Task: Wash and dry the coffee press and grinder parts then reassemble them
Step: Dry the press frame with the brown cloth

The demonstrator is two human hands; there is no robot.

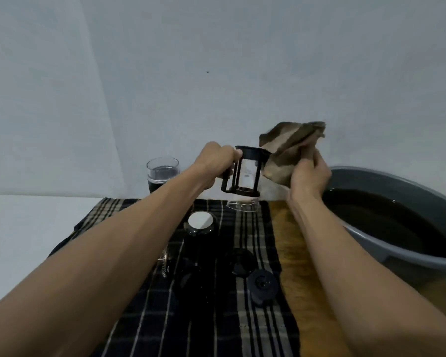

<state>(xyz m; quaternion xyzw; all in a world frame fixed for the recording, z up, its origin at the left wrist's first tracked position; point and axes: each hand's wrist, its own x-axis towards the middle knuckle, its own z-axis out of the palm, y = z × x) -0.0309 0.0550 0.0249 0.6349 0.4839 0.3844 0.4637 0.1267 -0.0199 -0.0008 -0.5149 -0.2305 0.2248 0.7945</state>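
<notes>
Plain grey-white wall behind everything, and down low a surface with a dark plaid cloth [245, 328] spread over it plus a strip of bare wood to the right. Held up in the air in front of the wall is the black coffee press frame [245, 171], the plastic cage with the handle, and it looks like the glass isn't in it: a clear glass beaker [242, 206] sits on the plaid cloth right underneath. So my guess is the frame handles light and stiff, not fragile itself, though probably slick if it's wet. The handle is the obvious spot to grab, and that's where the left hand [214, 161] has it, fingers curled around the handle, arm stretched well forward, frame roughly upright. The right hand [308, 176] is raised to about the same height just beside the frame, fingers bunched around a brown rag [286, 153], which is soft and floppy and presses against the spout side of the rim. Looks like the drying step to me. The beaker is the part I'd baby: thin glass, slippery when wet, best cupped round the body. Also lying on the plaid cloth: a black grinder body [198, 228], a black lid [262, 286] and the metal plunger filter [166, 264], half hidden by the left forearm. A grinder with a clear cap [162, 176] stands at the back, and a grey tub [397, 253] of dark water sits at right.
</notes>
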